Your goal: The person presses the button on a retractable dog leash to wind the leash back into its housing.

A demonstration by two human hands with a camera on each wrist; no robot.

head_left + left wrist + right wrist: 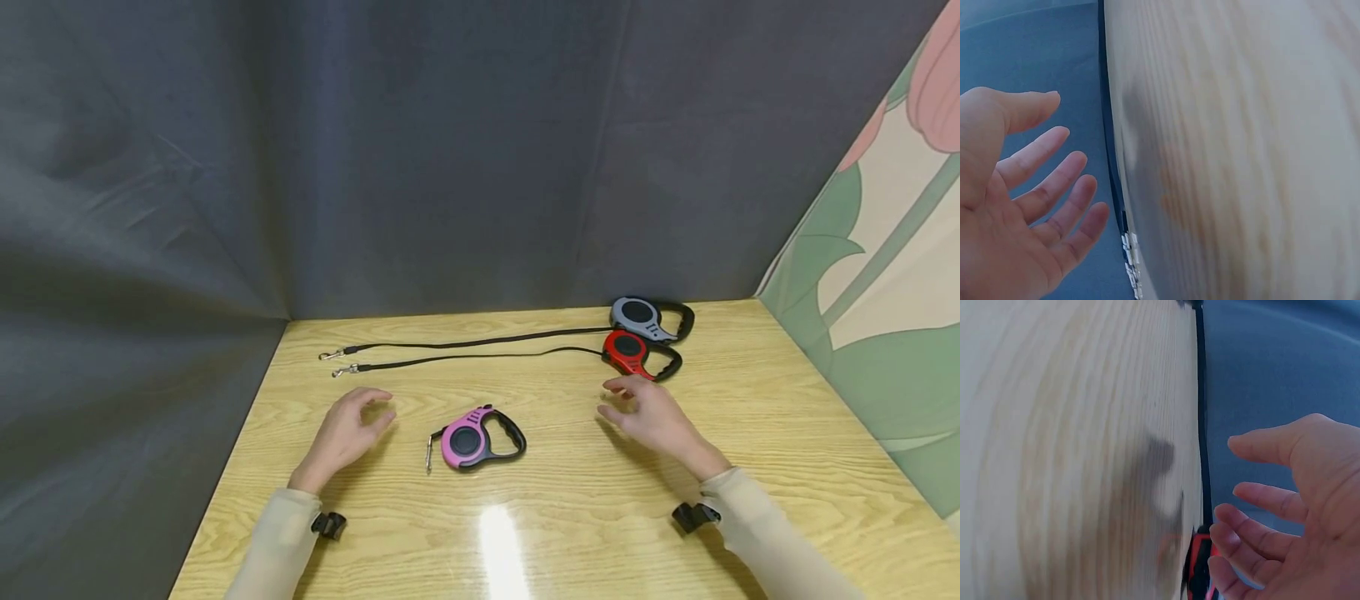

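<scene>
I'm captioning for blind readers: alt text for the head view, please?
A left hand and right hand, both empty, flank a pink leash on a wooden table; behind lie a red leash and gray leash, cords stretched left.

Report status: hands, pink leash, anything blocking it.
Left hand, right hand: holding nothing. Pink leash: on table between them, untouched. Nothing seen blocking it; red leash, gray leash lie farther back.

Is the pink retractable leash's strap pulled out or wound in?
Wound in: its metal clip lies close beside the pink casing, with little black strap showing.
</scene>
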